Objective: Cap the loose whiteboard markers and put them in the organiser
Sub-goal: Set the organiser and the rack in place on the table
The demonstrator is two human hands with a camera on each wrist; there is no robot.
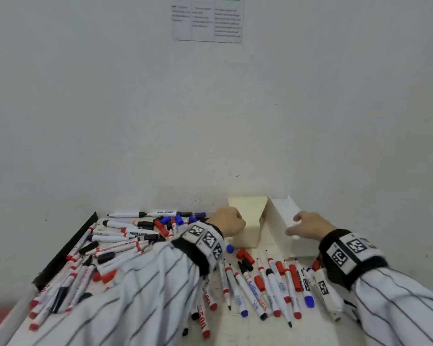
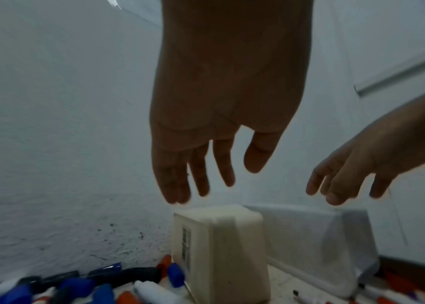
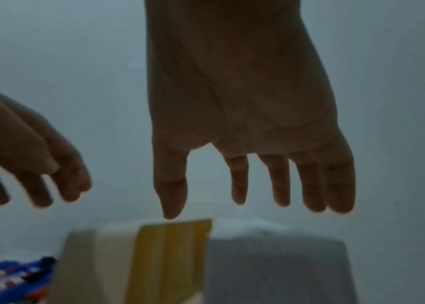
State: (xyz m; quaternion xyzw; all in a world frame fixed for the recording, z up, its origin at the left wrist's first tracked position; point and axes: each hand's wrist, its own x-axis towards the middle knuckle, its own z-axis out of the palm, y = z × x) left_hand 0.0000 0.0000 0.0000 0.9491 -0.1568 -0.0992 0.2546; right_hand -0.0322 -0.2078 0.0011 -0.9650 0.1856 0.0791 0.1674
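Two boxy containers stand against the wall: a cream organiser (image 1: 248, 221) (image 2: 219, 251) (image 3: 133, 257) and a white one (image 1: 285, 226) (image 2: 318, 242) (image 3: 276, 263) to its right. My left hand (image 1: 229, 221) (image 2: 206, 174) hovers over the cream organiser's left side, fingers relaxed and empty. My right hand (image 1: 305, 224) (image 3: 253, 195) hovers over the white container, fingers spread and empty. Several loose whiteboard markers (image 1: 260, 288) and separate red, blue and black caps (image 1: 245, 255) lie on the table below both wrists.
A larger heap of markers (image 1: 115, 240) and caps (image 2: 76, 288) covers the table's left half, bounded by a black tray edge (image 1: 68, 248). A printed sheet (image 1: 206, 18) hangs on the white wall. Striped sleeves cover part of the pile.
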